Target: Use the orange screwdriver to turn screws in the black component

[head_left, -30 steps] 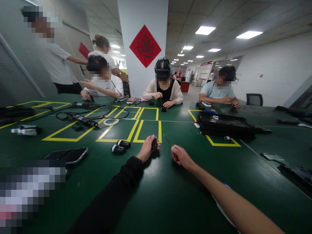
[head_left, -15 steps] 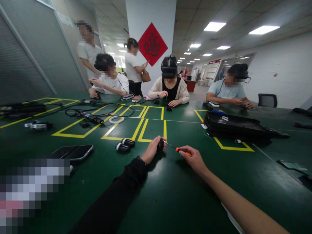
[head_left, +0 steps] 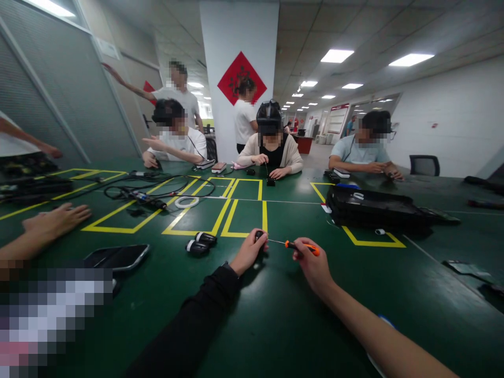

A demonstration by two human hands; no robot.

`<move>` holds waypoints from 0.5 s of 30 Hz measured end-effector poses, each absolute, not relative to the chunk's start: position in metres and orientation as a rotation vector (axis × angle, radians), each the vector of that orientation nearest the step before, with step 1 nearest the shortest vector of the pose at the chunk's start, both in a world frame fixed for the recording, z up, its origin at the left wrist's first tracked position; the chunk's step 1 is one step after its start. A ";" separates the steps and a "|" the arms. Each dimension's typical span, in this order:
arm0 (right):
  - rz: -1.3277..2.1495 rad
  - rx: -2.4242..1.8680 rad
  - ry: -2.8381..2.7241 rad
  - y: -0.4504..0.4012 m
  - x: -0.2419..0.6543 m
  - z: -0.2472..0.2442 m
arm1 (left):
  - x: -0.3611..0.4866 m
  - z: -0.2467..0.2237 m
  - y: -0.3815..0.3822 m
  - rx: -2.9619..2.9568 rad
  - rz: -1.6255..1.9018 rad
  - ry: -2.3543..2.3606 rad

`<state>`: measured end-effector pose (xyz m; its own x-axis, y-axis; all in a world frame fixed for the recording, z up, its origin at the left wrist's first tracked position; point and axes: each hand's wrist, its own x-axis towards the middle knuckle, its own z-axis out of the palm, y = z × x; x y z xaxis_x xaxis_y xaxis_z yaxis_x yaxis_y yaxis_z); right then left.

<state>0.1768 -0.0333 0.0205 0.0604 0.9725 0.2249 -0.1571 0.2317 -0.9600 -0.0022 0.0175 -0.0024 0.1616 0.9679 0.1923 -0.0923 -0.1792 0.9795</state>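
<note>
My left hand is closed round a small black object above the green table. From the right, my right hand grips the orange and black handle of a screwdriver. Its thin shaft points left, and the tip meets or nearly meets the black object; exact contact is too small to tell. Two black cylinders with white bands lie just left of my left hand.
A phone lies at the left, near another person's hand. Cables and a white ring are further back. A black bag rests at the right. Several people sit or stand across the table.
My right hand has shifted slightly right and down with the screwdriver. Another person's hand has come in at the left, over where a small device lay. The standing people have moved.
</note>
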 end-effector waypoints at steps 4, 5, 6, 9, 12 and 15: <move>1.015 -0.939 -1.230 -0.044 0.170 0.025 | 0.001 -0.002 0.014 1.367 1.181 0.951; 0.988 -0.966 -1.267 -0.047 0.170 0.026 | 0.001 -0.001 0.013 1.376 1.179 0.958; 0.968 -0.989 -1.305 -0.049 0.171 0.026 | 0.001 -0.001 0.013 1.384 1.180 0.968; 0.924 -0.979 -1.453 -0.053 0.175 0.028 | 0.001 -0.001 0.012 1.409 1.183 1.005; 0.786 -0.916 -1.621 -0.053 0.179 0.031 | 0.000 -0.002 0.013 1.442 1.180 1.015; 0.747 -0.865 -1.710 -0.052 0.181 0.032 | 0.000 -0.003 0.014 1.446 1.185 1.009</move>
